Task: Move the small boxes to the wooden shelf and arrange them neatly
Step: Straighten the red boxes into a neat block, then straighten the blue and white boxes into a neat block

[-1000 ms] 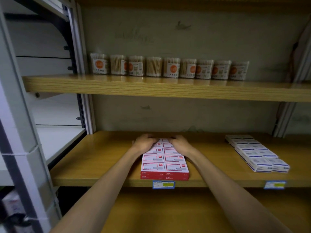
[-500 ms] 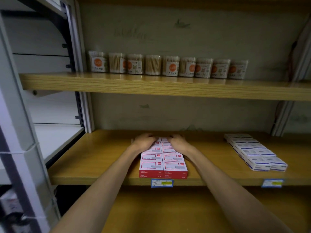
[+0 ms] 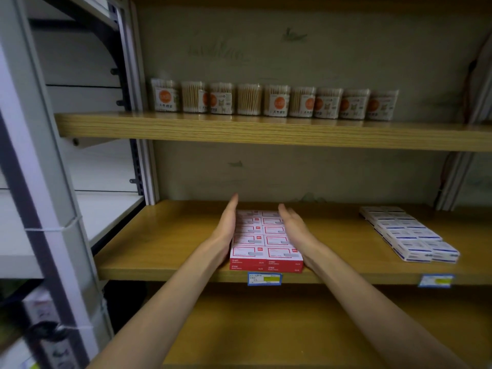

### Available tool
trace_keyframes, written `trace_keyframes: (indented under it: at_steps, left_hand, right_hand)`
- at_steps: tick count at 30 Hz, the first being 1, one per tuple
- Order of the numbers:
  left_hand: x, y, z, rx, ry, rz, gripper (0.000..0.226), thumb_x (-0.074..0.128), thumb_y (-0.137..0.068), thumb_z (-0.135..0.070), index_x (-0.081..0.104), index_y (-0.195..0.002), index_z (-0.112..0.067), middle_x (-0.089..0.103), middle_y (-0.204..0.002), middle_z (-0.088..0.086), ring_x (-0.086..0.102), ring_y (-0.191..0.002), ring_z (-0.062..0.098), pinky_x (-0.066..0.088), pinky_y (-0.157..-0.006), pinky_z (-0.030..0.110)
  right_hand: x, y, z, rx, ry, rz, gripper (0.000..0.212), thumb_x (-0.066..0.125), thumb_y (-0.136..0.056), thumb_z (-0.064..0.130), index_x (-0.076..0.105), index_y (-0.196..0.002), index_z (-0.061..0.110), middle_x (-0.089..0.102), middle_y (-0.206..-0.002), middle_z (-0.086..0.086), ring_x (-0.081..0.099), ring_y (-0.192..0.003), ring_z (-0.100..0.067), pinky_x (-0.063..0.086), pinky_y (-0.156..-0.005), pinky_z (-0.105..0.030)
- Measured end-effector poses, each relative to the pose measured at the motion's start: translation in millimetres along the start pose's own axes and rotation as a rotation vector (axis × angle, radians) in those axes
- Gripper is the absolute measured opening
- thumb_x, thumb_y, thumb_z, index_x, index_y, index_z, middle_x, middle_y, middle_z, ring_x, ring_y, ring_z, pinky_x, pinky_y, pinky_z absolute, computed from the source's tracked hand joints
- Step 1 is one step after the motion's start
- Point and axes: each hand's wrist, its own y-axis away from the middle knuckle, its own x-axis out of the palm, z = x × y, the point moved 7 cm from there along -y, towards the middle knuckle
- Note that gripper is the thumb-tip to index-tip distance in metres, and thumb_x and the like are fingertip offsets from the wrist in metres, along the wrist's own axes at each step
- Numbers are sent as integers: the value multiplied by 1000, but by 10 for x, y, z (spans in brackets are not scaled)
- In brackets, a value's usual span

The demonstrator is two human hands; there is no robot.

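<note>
Head view: red boxes [image 3: 266, 238] lie lengthwise between left hand [image 3: 229, 225] and right hand [image 3: 292, 226], straight fingers [image 3: 233, 206] flanking, gripping nothing.

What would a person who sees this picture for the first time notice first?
First, the block of red and white boxes at the front edge of the middle wooden shelf, with the left hand and the right hand flat along its two sides, fingers straight. Next, the row of cotton swab jars at the back of the upper shelf, and the blue and white boxes on the right of the middle shelf.
</note>
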Motion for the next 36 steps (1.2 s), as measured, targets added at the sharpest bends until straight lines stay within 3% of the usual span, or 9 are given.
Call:
trace_keyframes:
  at_steps: [3,6,11,15,17,23,25,29,36]
  left_hand:
    - [6,119,-76,4,22,-22,52,29,-100,-62,53,-127,-25,71,-97,8,70,-86,22,49,-74,30]
    - [-33,269,-123,43,4,-35,65,29,-103,-56,32,-152,-14,53,-125,-5,59,-108,15,36,-90,28]
    - [-268,487,33,87,-440,-91,84,19,-89,-81,30,-155,-31,33,-160,-1,39,-142,20,23,-119,41]
    - [-346,663,187,317,-817,-54,90,22,-82,-86,43,-149,-30,52,-147,-8,52,-130,13,43,-107,33]
    - [-363,730,214,411,-1012,-94,81,25,-86,-81,46,-145,-30,58,-140,-11,58,-121,9,50,-101,33]
    - [-359,824,310,417,-1289,-45,94,4,-80,-87,39,-149,-32,44,-152,-8,39,-141,13,29,-120,40]
    - [-342,889,324,394,-1295,-79,92,8,-82,-83,33,-153,-29,34,-159,-5,28,-147,15,20,-122,38]
    - [-314,1091,146,491,-1110,-301,78,23,-86,-72,48,-143,-26,46,-148,-5,39,-139,15,33,-115,40]
    - [722,1182,-62,744,-1073,-147,24,52,-97,-42,62,-118,-34,52,-123,-19,42,-122,4,34,-105,31]
  right_hand:
    - [-12,46,32,-9,7,-12,68,32,-105,51,7,-160,19,65,-88,3,70,-63,-7,54,-53,-22]
    - [-94,133,-17,-12,65,-8,73,32,-104,53,1,-160,19,69,-98,2,71,-66,-7,52,-55,-19]
    - [-189,532,-8,-79,346,33,73,26,-103,58,4,-161,19,48,-151,2,50,-91,7,35,-56,-4]
    - [-213,727,-103,-173,483,93,68,31,-96,60,32,-154,25,60,-123,17,60,-96,8,50,-71,-9]
    - [-239,775,-129,-226,525,64,67,33,-90,63,38,-149,30,59,-130,10,61,-105,2,53,-80,-14]
    - [-324,913,-176,-251,618,-66,60,34,-98,56,45,-147,24,55,-136,3,54,-119,-6,50,-89,-17]
    - [-370,985,-187,-262,636,-80,52,36,-100,52,51,-142,25,57,-131,5,54,-118,-4,46,-85,-12]
    - [-583,1108,-166,-310,719,-184,45,42,-103,46,51,-141,24,53,-135,9,47,-127,-7,43,-106,-29]
    - [-1218,1130,-183,-466,804,-301,30,52,-101,35,58,-130,31,54,-126,15,42,-125,-2,36,-105,-25]
